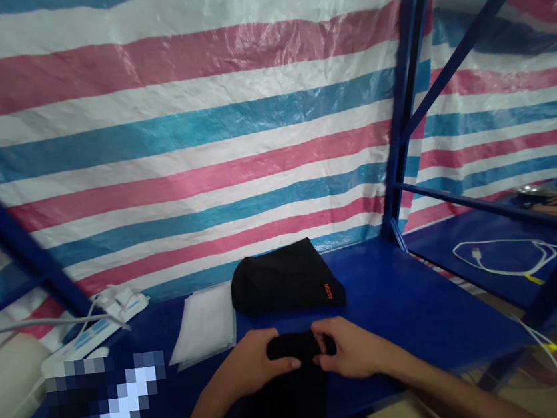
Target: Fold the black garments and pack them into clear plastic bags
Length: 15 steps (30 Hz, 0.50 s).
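Observation:
Black cloth (297, 374) hangs over the near side of the blue table, its top edge gathered between my two hands. My left hand (261, 365) pinches its left end, thumb in front. At the right end, my right hand (347, 349) grips the same edge with bent fingers. The cloth's lower part is dark, so I cannot tell what garment it is. Just beyond my hands lies a folded black garment (286, 278) with small orange lettering at its right corner. A stack of clear plastic bags (206, 324) lies beside it on the left.
A white power strip (96, 334) with plugs and cords sits at the left. Blue metal posts (400, 101) frame the blue tabletop (395, 310). Striped plastic sheeting (199, 131) hangs behind. A coiled white cable (505, 257) lies on a neighbouring surface at right.

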Each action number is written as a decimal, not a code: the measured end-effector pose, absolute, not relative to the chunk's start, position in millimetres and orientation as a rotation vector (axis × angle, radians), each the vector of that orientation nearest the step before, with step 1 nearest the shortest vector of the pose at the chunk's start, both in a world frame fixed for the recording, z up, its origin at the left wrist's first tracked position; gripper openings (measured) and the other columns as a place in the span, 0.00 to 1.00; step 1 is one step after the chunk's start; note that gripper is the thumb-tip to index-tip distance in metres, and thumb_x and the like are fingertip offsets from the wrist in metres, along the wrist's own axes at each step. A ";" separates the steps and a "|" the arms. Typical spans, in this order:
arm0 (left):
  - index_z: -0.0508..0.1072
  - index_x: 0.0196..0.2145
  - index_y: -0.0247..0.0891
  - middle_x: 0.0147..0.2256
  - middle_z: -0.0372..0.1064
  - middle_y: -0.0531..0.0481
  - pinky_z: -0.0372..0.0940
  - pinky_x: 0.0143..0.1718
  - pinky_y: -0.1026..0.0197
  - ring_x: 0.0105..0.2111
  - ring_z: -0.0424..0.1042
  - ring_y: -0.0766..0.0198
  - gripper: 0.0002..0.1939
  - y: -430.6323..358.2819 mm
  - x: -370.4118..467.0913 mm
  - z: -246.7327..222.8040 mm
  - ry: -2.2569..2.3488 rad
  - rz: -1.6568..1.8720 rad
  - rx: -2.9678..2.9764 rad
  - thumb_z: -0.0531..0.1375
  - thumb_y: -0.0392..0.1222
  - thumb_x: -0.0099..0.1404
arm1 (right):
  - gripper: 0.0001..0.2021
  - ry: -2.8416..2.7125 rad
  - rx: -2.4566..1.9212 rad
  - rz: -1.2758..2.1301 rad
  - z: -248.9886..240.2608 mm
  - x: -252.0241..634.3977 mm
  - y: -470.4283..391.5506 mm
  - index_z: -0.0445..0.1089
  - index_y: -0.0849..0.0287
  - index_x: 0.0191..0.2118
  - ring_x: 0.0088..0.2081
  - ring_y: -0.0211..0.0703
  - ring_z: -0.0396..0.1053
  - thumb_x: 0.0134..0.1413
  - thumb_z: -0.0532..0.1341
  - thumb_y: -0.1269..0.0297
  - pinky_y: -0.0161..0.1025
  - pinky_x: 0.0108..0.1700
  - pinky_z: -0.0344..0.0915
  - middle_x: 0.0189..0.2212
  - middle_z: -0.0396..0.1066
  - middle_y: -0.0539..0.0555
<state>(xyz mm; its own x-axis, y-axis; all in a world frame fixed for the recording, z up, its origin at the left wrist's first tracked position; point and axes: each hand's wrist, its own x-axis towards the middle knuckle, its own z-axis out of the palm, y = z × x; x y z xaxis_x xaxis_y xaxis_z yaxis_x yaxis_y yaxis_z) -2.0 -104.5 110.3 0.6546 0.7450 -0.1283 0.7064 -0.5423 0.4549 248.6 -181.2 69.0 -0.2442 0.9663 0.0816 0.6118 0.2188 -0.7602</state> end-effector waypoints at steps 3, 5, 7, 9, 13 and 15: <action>0.74 0.41 0.42 0.42 0.75 0.50 0.65 0.43 0.57 0.43 0.74 0.53 0.14 -91.4 11.4 145.2 1.035 0.511 2.512 0.69 0.51 0.64 | 0.09 -1.934 -1.226 0.564 99.8 261.9 -155.9 0.64 0.56 0.31 0.31 0.39 0.65 0.51 0.66 0.73 0.35 0.33 0.59 0.28 0.67 0.46; 0.71 0.41 0.42 0.46 0.72 0.49 0.65 0.47 0.55 0.46 0.73 0.54 0.08 -78.2 25.3 164.3 0.941 0.837 2.627 0.66 0.39 0.66 | 0.12 -1.898 -1.067 0.259 120.0 273.7 -134.1 0.68 0.55 0.40 0.43 0.45 0.70 0.51 0.63 0.76 0.39 0.42 0.66 0.42 0.71 0.53; 0.69 0.40 0.43 0.50 0.71 0.48 0.65 0.52 0.53 0.49 0.71 0.54 0.11 -62.6 40.6 169.5 0.879 1.054 2.747 0.61 0.28 0.65 | 0.19 -1.939 -0.959 0.026 129.1 285.2 -110.5 0.67 0.54 0.47 0.55 0.52 0.68 0.50 0.61 0.79 0.47 0.55 0.67 0.55 0.68 0.60; 0.69 0.40 0.42 0.50 0.71 0.48 0.64 0.55 0.50 0.51 0.70 0.53 0.16 -46.1 53.8 156.8 0.879 1.075 2.874 0.59 0.22 0.61 | 0.20 -2.048 -0.932 -0.102 122.1 294.8 -88.1 0.65 0.55 0.46 0.58 0.56 0.66 0.48 0.59 0.81 0.52 0.59 0.65 0.56 0.68 0.62; 0.72 0.51 0.41 0.48 0.74 0.45 0.67 0.52 0.47 0.49 0.73 0.49 0.23 -18.8 62.3 99.5 0.957 0.722 2.947 0.66 0.25 0.60 | 0.17 -2.306 -0.974 0.025 77.1 307.6 -59.2 0.66 0.55 0.46 0.52 0.54 0.69 0.52 0.65 0.78 0.52 0.57 0.67 0.50 0.72 0.59; 0.74 0.54 0.42 0.50 0.75 0.46 0.68 0.54 0.49 0.50 0.73 0.51 0.23 -11.5 58.5 74.7 0.904 0.667 2.903 0.67 0.28 0.63 | 0.12 -2.356 -0.952 0.127 57.1 311.3 -54.5 0.68 0.55 0.45 0.50 0.52 0.70 0.58 0.67 0.72 0.49 0.56 0.68 0.48 0.74 0.57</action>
<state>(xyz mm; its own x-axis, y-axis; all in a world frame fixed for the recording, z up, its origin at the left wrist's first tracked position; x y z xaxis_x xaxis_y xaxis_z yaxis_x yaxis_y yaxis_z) 58.5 -11.5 74.7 0.7396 0.5478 0.3911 0.5355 -0.8309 0.1512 311.3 -54.5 57.1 -0.5710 0.6612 0.4866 0.6051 0.7395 -0.2949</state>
